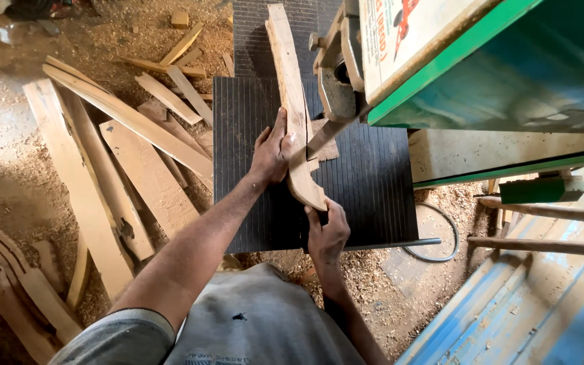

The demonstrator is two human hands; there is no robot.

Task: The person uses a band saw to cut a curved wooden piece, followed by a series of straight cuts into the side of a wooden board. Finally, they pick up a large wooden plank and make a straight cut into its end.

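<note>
A long curved wooden piece (292, 94) lies on the dark ribbed table (373, 182) of a green band saw (495, 74). My left hand (272, 152) presses flat against the piece's left side near its middle. My right hand (327, 230) grips the near end of the piece from below. The blade guide (336, 88) stands just right of the wood, where a small offcut (324, 145) lies on the table.
Several planks (123, 155) and offcuts lie on the sawdust-covered floor to the left. Curved wooden pieces (8, 284) are stacked at the lower left. A blue frame (522, 304) and two wooden rods (549, 213) sit at the right.
</note>
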